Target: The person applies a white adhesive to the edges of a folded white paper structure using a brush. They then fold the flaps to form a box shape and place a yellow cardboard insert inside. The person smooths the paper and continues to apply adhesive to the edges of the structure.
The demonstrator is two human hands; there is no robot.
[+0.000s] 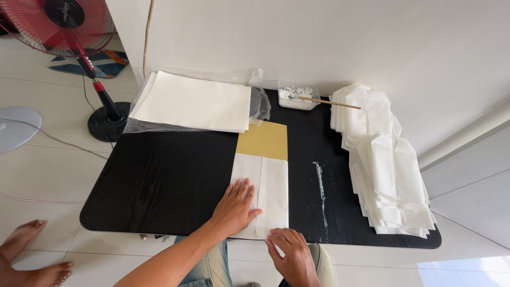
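Though near table edge (159, 234), folded paper (271, 186).

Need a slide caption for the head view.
Both hands press a folded white paper sheet flat on a black table.

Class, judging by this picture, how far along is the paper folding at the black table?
Done: folded white pieces are piled at the table's right. In hand: the left hand presses flat a folded sheet lying on a yellow board, while the right hand touches its near edge. Left: a stack of flat sheets.
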